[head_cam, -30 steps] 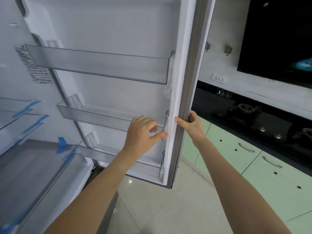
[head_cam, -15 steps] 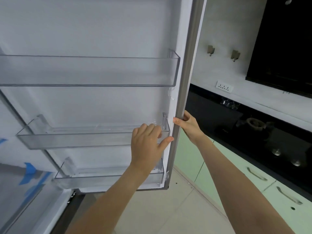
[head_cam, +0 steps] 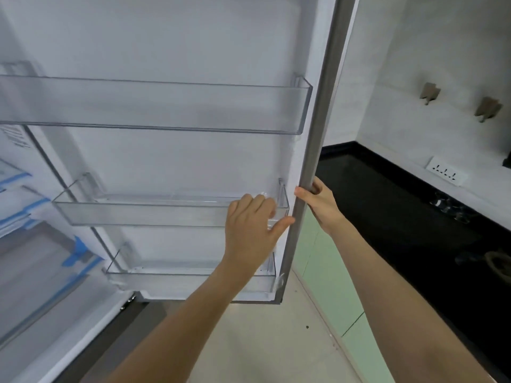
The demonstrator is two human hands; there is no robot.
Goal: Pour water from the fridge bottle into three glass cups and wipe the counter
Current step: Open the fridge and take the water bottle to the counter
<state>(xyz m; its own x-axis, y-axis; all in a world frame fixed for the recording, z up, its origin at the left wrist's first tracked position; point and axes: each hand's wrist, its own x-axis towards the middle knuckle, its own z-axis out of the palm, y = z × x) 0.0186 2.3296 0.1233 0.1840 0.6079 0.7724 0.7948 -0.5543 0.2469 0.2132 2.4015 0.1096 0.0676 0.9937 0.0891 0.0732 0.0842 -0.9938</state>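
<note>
The fridge door [head_cam: 323, 134] stands open in front of me. Its three clear door shelves hold nothing that I can see, and no bottle is in view. My left hand [head_cam: 250, 230] has its fingers hooked over the rim of the middle door shelf [head_cam: 152, 210] at its right end, thumb stretched toward the door edge. My right hand [head_cam: 318, 203] grips the door's grey outer edge, thumb in front and fingers behind. Clear glass cups [head_cam: 448, 208] stand on the black counter [head_cam: 387, 203] to the right, near the wall.
The fridge interior [head_cam: 41, 272] with blue-taped shelves lies at the left. Pale green cabinets [head_cam: 326, 258] run under the counter. A stove burner [head_cam: 497, 264] sits at the right edge, and a wall socket [head_cam: 445, 171] is above the counter. Tiled floor shows below the door.
The door has swung so its inner face turns more toward me, and my view has lifted. Both hands keep their places on the shelf and the door edge.
</note>
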